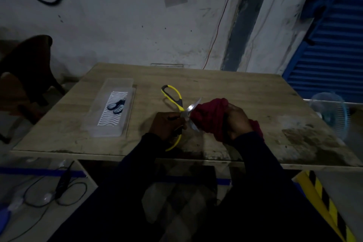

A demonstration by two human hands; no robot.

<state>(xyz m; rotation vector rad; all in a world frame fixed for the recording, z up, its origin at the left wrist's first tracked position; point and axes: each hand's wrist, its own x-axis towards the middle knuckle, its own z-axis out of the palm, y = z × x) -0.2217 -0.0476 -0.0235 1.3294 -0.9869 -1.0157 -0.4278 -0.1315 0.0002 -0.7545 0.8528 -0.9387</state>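
With the left hand (167,125) grasping the open yellow-handled steel scissors (173,96) and the right hand (237,122) clenching the bunched red cloth (208,116) over the blades (193,106), cloth slippage could cut the fingers (230,107).

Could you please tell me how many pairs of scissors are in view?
2. The yellow scissors, held open in the left hand at the red cloth; the small blue scissors lie in the clear tray.

Yellow-and-black scissors (175,102), dark red cloth (211,118), wavy grey-white tray liner (110,116).
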